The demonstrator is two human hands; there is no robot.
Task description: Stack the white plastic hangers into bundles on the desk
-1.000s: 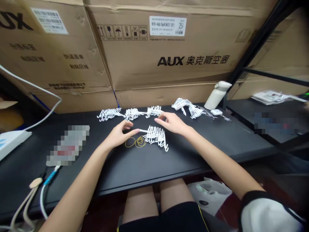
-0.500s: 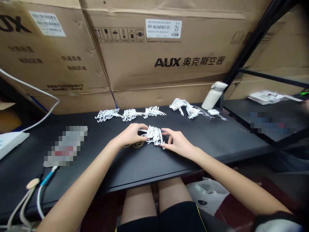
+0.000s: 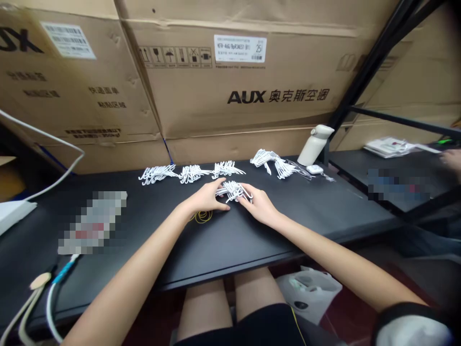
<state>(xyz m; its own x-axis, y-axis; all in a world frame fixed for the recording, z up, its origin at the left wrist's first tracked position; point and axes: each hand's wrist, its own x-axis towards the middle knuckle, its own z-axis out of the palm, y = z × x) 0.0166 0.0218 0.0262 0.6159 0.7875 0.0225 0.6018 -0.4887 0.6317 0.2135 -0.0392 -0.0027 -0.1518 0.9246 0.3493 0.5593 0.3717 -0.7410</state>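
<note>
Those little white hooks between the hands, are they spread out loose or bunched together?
Bunched: the white hooks sit as one tight cluster, pressed between the left hand and the right hand.

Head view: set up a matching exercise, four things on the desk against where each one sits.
Things:
1. bundle of white hooks
2. yellow rubber bands
3. white bottle
4. cables

Places:
A. near left edge of the desk
B. back right, leaning by the black frame
C. between the left hand and right hand
D. flat on the desk beside the left wrist

Pairs: 1-C, 2-D, 3-B, 4-A
</note>
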